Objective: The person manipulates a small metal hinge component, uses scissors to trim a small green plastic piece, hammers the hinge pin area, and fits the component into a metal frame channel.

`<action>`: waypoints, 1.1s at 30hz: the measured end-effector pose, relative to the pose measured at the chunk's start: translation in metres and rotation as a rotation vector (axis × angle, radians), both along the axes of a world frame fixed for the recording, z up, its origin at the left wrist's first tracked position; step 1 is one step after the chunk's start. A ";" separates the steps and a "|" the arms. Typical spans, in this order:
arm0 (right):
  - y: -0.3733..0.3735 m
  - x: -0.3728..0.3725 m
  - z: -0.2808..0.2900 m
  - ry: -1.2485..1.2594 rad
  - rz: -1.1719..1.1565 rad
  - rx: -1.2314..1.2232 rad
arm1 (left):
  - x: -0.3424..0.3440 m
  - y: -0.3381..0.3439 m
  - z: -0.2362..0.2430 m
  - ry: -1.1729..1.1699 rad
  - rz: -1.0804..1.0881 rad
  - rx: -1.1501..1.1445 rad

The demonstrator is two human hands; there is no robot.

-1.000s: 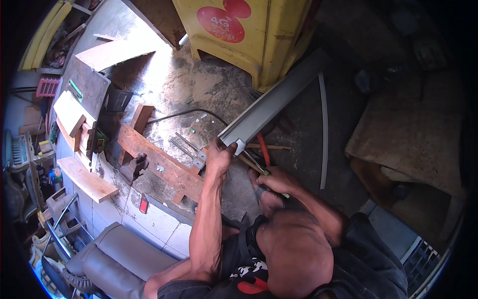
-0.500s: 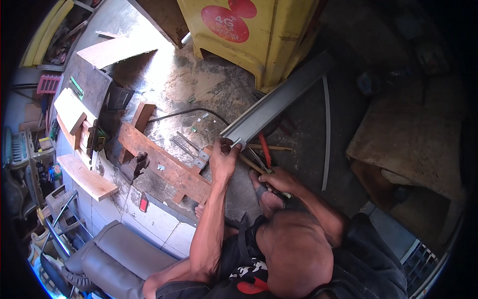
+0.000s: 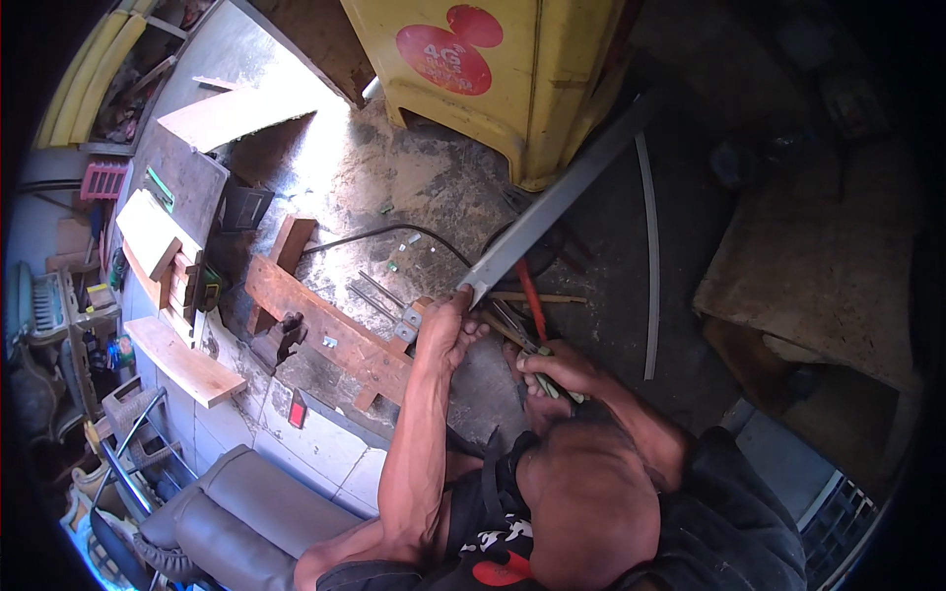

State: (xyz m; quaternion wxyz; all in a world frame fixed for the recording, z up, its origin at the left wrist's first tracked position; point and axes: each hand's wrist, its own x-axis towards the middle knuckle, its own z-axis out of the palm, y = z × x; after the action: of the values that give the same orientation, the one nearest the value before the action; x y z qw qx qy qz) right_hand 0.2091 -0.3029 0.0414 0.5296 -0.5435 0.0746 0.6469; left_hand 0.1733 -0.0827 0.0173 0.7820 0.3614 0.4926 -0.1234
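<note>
At frame centre, my left grip (image 3: 451, 330) pinches the long, grey metal channel (image 3: 562, 209) by its lower end, apparently steadying it, while my right grip (image 3: 562, 367) clasps a green-handled tool (image 3: 546, 385).

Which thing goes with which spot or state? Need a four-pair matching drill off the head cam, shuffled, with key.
Column 1
1. Left hand
2. Right hand
3. Yellow stand
4. Padded seat

Column 2
A. Bears round red patches
B. Grips a green-handled tool
C. Grey, at the lower left of the picture
D. At the near end of a long metal channel

Pairs: 1-D, 2-B, 3-A, 4-C
</note>
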 end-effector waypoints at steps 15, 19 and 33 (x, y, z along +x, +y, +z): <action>0.001 0.009 -0.002 0.389 -0.158 0.109 | -0.002 -0.006 0.001 0.032 0.066 -0.117; 0.004 0.009 -0.007 0.400 -0.147 0.056 | -0.005 -0.009 -0.002 0.032 0.035 -0.092; 0.004 0.022 -0.001 0.154 0.033 -0.125 | 0.003 -0.007 -0.001 0.122 -0.161 0.022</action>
State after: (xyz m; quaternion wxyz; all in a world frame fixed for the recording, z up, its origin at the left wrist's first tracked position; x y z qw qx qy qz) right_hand 0.2312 -0.2992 0.0403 0.4765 -0.5251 0.1462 0.6897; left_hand 0.1761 -0.0895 0.0162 0.7339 0.4001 0.5102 -0.2022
